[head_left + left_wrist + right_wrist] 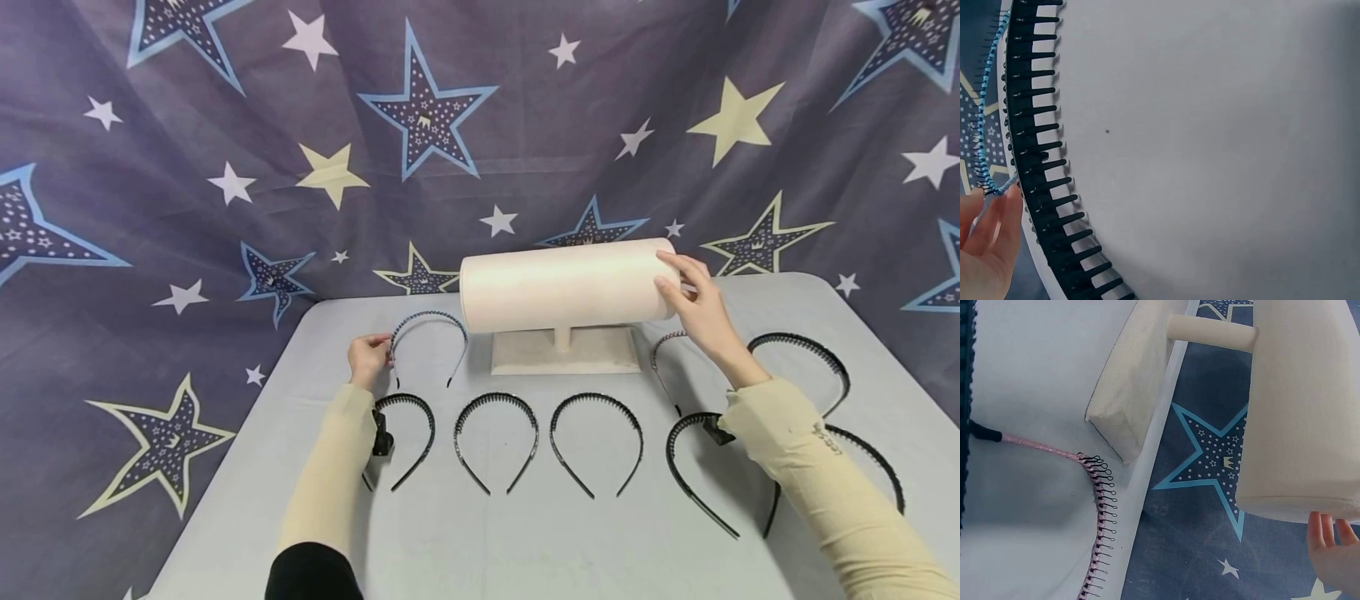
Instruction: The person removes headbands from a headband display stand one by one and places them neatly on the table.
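My left hand [367, 362] pinches the left side of a blue beaded headband [429, 314] on the far left of the table. In the left wrist view its fingertips meet the blue band, beyond a black toothed headband [1030, 125] close to the camera. A cream padded cylinder display stand [562, 287] rises at the back on a short post and flat base [517, 357]. Against the cylinder's right end rest the fingertips of my right hand [705, 312]; the right wrist view shows fingers touching its end edge. A pink headband [1099, 506] lies below, partly hidden by the right arm.
Across the front lie several dark headbands, including one in the middle [497, 397] and another to its right [596, 397]. More dark headbands [810, 339] spread around the right forearm. A star-patterned cloth [225, 333] hangs behind the pale table [487, 550].
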Demonstrator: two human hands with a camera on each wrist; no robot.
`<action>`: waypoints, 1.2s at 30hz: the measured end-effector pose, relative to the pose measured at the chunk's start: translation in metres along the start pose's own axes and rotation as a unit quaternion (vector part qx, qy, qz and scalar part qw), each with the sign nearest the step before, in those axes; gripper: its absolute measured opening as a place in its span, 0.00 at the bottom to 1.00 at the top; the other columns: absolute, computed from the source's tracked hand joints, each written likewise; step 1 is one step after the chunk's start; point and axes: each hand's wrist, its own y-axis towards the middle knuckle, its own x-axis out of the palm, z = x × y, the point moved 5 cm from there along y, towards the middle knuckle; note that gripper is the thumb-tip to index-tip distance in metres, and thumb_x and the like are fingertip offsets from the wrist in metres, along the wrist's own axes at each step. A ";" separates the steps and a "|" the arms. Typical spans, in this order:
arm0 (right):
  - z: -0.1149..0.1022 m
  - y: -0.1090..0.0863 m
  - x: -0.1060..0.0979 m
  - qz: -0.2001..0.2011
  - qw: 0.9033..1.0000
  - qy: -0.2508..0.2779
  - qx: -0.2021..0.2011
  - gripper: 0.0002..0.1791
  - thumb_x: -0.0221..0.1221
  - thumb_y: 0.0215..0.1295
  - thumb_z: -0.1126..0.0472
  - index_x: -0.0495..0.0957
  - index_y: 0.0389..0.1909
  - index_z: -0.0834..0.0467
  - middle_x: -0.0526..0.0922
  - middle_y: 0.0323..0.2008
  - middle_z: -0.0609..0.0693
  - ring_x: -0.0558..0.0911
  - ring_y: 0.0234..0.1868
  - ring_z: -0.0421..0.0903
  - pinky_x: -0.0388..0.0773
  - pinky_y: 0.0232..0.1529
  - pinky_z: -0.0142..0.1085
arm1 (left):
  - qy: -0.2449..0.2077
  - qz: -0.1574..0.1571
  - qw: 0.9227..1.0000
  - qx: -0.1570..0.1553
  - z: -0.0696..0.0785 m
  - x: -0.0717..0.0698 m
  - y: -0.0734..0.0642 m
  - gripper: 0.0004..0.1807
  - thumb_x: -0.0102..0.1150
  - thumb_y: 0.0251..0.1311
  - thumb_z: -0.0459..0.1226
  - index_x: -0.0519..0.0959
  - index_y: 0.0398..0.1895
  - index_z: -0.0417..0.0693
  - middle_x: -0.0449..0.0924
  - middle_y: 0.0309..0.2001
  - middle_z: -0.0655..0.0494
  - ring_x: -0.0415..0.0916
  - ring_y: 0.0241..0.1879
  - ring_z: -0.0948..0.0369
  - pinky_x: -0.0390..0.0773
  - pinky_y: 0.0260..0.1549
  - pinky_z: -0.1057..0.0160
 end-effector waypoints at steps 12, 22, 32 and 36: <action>0.000 0.001 0.002 -0.002 1.000 0.007 0.002 0.21 0.49 0.63 0.66 0.64 0.57 0.67 0.61 0.55 0.62 0.65 0.42 0.31 0.67 0.39 0.15 | 0.002 0.006 1.000 -0.009 -0.007 -0.002 0.005 0.13 0.48 0.58 0.30 0.77 0.45 0.34 0.76 0.40 0.37 0.73 0.19 0.63 0.81 0.24 0.67; 0.000 0.001 0.002 -0.002 1.000 0.002 0.003 0.21 0.49 0.63 0.66 0.64 0.57 0.68 0.61 0.55 0.63 0.65 0.42 0.31 0.67 0.39 0.15 | -0.013 0.003 1.000 -0.008 -0.008 -0.002 0.006 0.14 0.48 0.58 0.29 0.75 0.44 0.29 0.76 0.40 0.33 0.76 0.25 0.58 0.81 0.25 0.68; 0.016 -0.001 -0.003 -0.012 1.000 0.008 0.006 0.24 0.51 0.63 0.65 0.62 0.60 0.63 0.62 0.55 0.62 0.67 0.43 0.31 0.68 0.41 0.15 | 0.057 -0.001 0.997 0.056 0.007 -0.003 -0.007 0.15 0.46 0.60 0.33 0.75 0.46 0.33 0.75 0.43 0.36 0.77 0.37 0.46 0.75 0.23 0.74; 0.028 -0.005 -0.010 -0.027 0.999 -0.002 0.018 0.25 0.51 0.63 0.61 0.61 0.62 0.56 0.61 0.58 0.59 0.68 0.45 0.29 0.69 0.43 0.16 | 0.074 -0.008 0.993 0.090 0.016 -0.002 -0.015 0.15 0.46 0.60 0.34 0.76 0.46 0.35 0.76 0.44 0.37 0.76 0.36 0.47 0.76 0.29 0.68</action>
